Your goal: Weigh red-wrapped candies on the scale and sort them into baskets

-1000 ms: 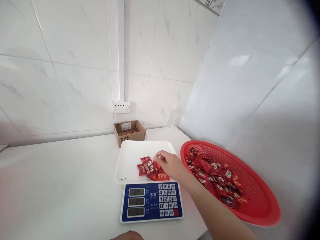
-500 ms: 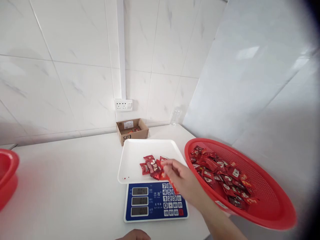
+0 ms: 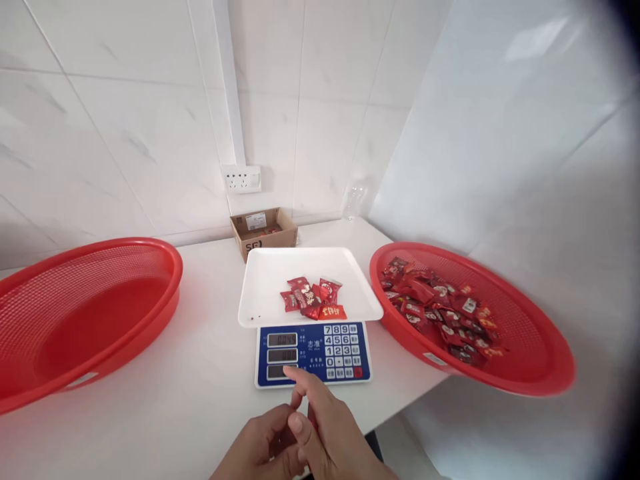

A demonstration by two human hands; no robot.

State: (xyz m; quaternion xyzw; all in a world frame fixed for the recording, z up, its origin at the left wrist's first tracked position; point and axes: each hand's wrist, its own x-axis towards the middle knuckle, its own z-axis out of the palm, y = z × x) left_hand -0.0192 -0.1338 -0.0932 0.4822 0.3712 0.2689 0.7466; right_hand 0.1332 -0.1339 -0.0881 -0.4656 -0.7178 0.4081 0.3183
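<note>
My right hand [image 3: 333, 427] is in front of the scale [image 3: 314, 357], its index finger stretched over the lowest display and its thumb apart. Against it lies my left hand [image 3: 265, 443], fingers curled inward; what they hold, if anything, is hidden. A small dark reddish patch shows between the hands, too unclear to name. On the scale's white tray [image 3: 265, 267] lie several red wrapped snack packets [image 3: 307, 297], bunched near its front middle. The scale's top display seems to read 0.045.
A red basket [image 3: 545, 360] at the right holds many similar packets. Another red basket [image 3: 170, 267], with its bottom bare, stands at the left. Behind the tray are a small cardboard box [image 3: 270, 239] and a clear plastic bottle [image 3: 354, 201] by the wall.
My right hand has left the packets on the tray and come back beside my left hand, which has risen into view. The view has shifted, showing more of the left basket.
</note>
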